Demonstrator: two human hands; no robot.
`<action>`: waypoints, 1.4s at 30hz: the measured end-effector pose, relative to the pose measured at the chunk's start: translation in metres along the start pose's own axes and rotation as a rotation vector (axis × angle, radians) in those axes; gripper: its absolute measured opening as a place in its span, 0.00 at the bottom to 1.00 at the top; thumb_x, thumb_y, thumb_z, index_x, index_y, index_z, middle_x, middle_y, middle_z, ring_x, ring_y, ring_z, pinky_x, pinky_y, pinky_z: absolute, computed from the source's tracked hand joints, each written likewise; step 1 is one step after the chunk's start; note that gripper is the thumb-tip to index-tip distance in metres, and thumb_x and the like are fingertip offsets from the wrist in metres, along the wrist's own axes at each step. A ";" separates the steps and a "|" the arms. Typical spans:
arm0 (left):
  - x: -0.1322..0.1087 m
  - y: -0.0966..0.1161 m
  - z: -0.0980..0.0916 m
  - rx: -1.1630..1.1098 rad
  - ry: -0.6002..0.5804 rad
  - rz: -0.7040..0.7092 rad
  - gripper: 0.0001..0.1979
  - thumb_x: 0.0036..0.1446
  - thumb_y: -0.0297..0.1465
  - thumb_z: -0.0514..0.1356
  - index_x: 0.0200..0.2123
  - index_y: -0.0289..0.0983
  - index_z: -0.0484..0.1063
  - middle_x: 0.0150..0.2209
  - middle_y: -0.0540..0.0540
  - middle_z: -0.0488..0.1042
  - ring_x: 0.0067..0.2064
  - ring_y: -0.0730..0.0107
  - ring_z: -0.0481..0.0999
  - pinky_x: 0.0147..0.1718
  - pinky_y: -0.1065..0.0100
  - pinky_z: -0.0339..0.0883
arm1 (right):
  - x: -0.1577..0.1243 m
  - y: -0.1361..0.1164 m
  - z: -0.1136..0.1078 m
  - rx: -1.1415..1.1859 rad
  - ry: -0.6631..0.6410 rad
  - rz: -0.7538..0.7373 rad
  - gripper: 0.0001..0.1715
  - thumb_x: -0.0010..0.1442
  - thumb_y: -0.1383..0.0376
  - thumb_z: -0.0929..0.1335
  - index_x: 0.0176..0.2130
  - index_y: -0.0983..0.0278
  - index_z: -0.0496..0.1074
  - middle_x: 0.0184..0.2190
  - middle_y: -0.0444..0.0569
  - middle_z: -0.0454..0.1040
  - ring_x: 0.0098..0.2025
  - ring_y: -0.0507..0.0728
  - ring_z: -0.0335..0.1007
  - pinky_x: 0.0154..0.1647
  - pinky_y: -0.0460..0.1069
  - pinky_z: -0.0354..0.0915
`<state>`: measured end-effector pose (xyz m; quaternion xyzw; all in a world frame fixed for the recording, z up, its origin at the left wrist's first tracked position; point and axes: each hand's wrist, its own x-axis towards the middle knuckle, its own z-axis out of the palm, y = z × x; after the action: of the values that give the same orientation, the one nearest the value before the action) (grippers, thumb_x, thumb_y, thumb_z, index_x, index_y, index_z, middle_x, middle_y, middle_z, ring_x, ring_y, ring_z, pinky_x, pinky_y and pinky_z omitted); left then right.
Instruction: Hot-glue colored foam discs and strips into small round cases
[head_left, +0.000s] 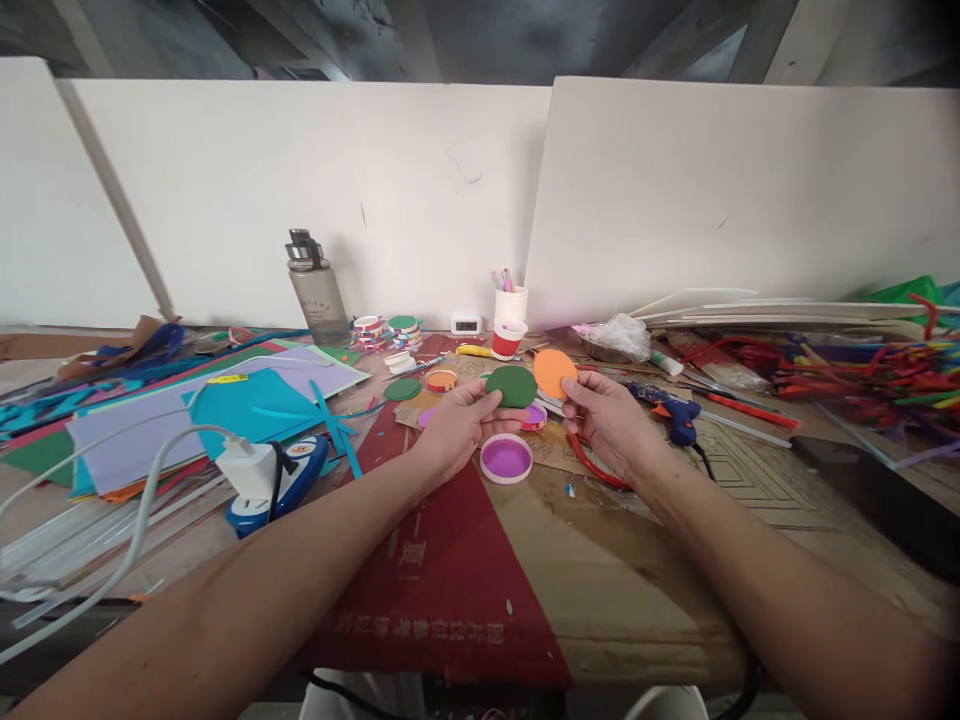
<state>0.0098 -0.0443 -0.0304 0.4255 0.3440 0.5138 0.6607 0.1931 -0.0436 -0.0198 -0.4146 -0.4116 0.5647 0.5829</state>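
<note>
The green disc (512, 386) and orange disc (555, 373) are clamped edgewise by left fingers (484, 398) and right fingers (579, 392); either may be dropped if pinched loosely.

a row of pale chinese characters runs along the near edge of the red sheet (442, 590) on the worktop (622, 590), lower centre of the frame, upside down and too blurred to read; a larger pale mark sits above it; the small white clock (466, 324) at the wall has a dark display, digits too small to tell; faint print on the water bottle (319, 295) is unreadable
</note>
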 end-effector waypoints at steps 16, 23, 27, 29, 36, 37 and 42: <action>0.006 -0.003 -0.011 0.479 -0.022 0.625 0.13 0.48 0.19 0.60 0.38 0.37 0.74 0.53 0.40 0.74 0.56 0.62 0.72 0.58 0.60 0.62 | -0.001 0.000 0.000 0.021 -0.019 -0.005 0.25 0.35 0.57 0.80 0.27 0.62 0.67 0.18 0.38 0.64 0.20 0.47 0.55 0.16 0.43 0.52; 0.006 -0.006 -0.016 0.620 -0.032 0.640 0.14 0.50 0.19 0.56 0.40 0.38 0.71 0.55 0.40 0.73 0.58 0.62 0.70 0.59 0.58 0.60 | -0.001 -0.001 -0.001 0.033 -0.019 -0.006 0.25 0.35 0.57 0.80 0.27 0.62 0.67 0.19 0.38 0.64 0.20 0.47 0.55 0.16 0.42 0.52; 0.004 -0.001 -0.013 0.721 -0.010 0.677 0.12 0.51 0.20 0.56 0.38 0.38 0.72 0.55 0.40 0.73 0.57 0.61 0.70 0.58 0.58 0.60 | -0.002 -0.001 0.000 0.049 -0.067 0.018 0.24 0.35 0.58 0.81 0.27 0.64 0.69 0.19 0.38 0.65 0.21 0.46 0.55 0.17 0.42 0.52; 0.001 0.002 -0.011 0.801 -0.002 0.721 0.11 0.51 0.20 0.57 0.36 0.38 0.73 0.54 0.39 0.73 0.58 0.60 0.69 0.59 0.57 0.59 | -0.004 0.000 0.000 0.028 -0.132 0.043 0.23 0.36 0.58 0.81 0.27 0.65 0.71 0.20 0.40 0.67 0.22 0.47 0.59 0.18 0.42 0.56; -0.008 0.002 0.002 0.386 -0.184 0.517 0.17 0.49 0.23 0.63 0.44 0.39 0.69 0.57 0.40 0.70 0.53 0.61 0.73 0.52 0.60 0.66 | -0.007 0.004 0.004 -0.010 -0.206 0.081 0.23 0.37 0.56 0.80 0.29 0.64 0.71 0.22 0.42 0.72 0.23 0.48 0.65 0.24 0.44 0.63; -0.008 0.001 0.004 0.261 -0.199 0.445 0.20 0.49 0.24 0.64 0.46 0.39 0.68 0.56 0.41 0.71 0.50 0.62 0.75 0.49 0.61 0.68 | -0.006 0.004 0.004 -0.017 -0.187 0.057 0.24 0.37 0.56 0.80 0.29 0.63 0.70 0.21 0.41 0.72 0.22 0.48 0.64 0.24 0.44 0.62; -0.006 -0.001 0.007 0.045 -0.168 0.143 0.19 0.50 0.32 0.68 0.45 0.35 0.72 0.45 0.42 0.78 0.44 0.61 0.78 0.48 0.58 0.71 | -0.004 0.006 0.004 -0.231 -0.136 -0.133 0.21 0.41 0.54 0.77 0.27 0.62 0.68 0.19 0.41 0.71 0.21 0.50 0.64 0.24 0.46 0.61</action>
<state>0.0151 -0.0518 -0.0286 0.5054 0.2679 0.5144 0.6389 0.1870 -0.0474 -0.0240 -0.4115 -0.5392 0.5004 0.5381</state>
